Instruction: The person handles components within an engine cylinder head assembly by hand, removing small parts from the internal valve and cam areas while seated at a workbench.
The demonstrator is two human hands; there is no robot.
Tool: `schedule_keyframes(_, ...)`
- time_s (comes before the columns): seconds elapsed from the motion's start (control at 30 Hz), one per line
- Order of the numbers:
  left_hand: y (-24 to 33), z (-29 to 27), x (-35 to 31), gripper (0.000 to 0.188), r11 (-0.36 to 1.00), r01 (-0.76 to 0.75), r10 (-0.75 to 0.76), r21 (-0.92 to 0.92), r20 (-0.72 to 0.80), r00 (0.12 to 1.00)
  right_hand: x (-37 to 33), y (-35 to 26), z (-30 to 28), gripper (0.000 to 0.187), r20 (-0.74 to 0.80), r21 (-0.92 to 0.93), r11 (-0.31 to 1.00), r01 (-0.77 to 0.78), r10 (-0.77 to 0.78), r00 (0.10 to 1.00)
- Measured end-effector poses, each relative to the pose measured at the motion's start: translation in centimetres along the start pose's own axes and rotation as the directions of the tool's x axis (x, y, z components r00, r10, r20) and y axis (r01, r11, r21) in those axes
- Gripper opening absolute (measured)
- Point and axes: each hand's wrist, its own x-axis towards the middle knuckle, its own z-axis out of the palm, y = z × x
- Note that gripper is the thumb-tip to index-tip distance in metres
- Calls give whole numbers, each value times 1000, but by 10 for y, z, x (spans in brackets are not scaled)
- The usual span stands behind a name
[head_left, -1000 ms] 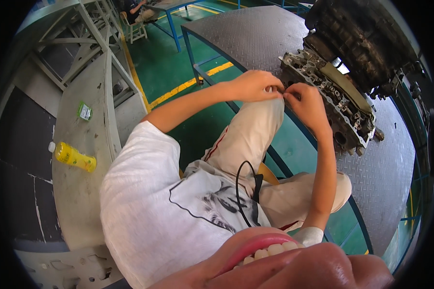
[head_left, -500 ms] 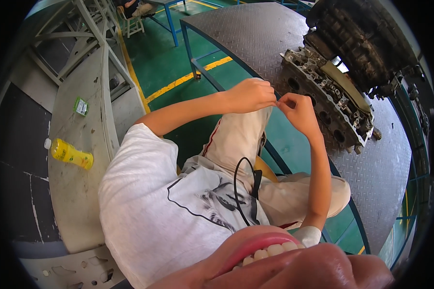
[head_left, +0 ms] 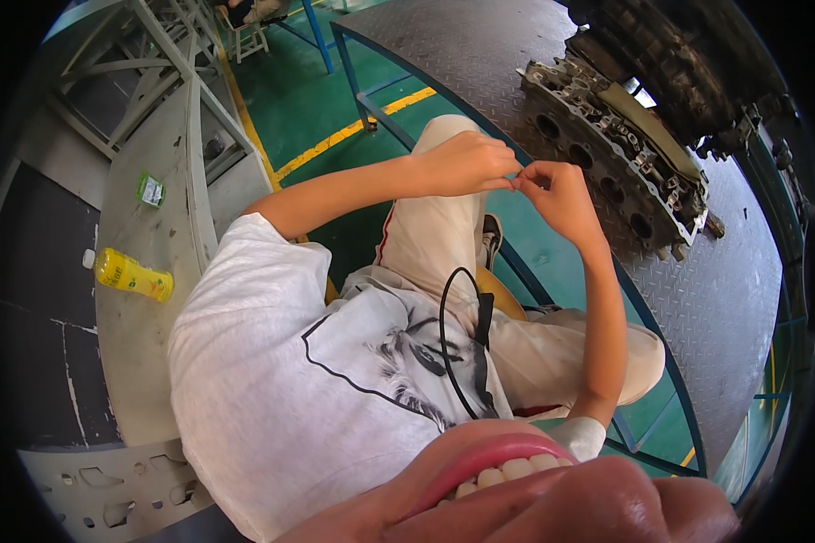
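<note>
My left hand and my right hand meet fingertip to fingertip above my knee, beside the metal table's edge. Both are closed in a pinch; whatever lies between the fingertips, if anything, is too small to make out. Just right of my right hand, an engine cylinder head with round ports along its side rests on the table. Neither hand touches it.
A dark, greasy engine block stands behind the cylinder head. On the grey bench at left lie a yellow drink bottle and a small green packet. A black cable loop hangs before my shirt. Another person sits far back.
The view has shifted slightly, and my knee shows higher in it. My hands stay together at the fingertips, with only a small change in finger position.
</note>
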Motion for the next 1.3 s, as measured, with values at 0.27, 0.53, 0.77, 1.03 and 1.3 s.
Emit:
schedule_keyframes(0.27, 20, 65, 9, 13, 966, -248, 257, -68, 241, 936, -59, 59, -9, 12, 174, 200, 959, -200, 166, 971)
schedule_keyframes(0.53, 55, 122, -32, 6, 918, 73, 15, -390, 217, 976, -114, 117, 45, 11, 206, 485, 830, -276, 198, 958)
schedule_keyframes(0.77, 69, 108, -32, 6, 854, 231, -166, -467, 177, 970, -150, 112, 49, 12, -136, 270, 920, -284, 328, 935)
schedule_keyframes(1.03, -8, 36, 24, 26, 731, 371, -563, -573, -198, 802, -126, 116, 65, 12, -220, 336, 931, -142, 224, 949)
schedule_keyframes(1.3, 63, 149, -7, 45, 487, 552, -170, -677, 546, 820, -129, 89, 58, 13, -288, 341, 931, -131, 236, 928)
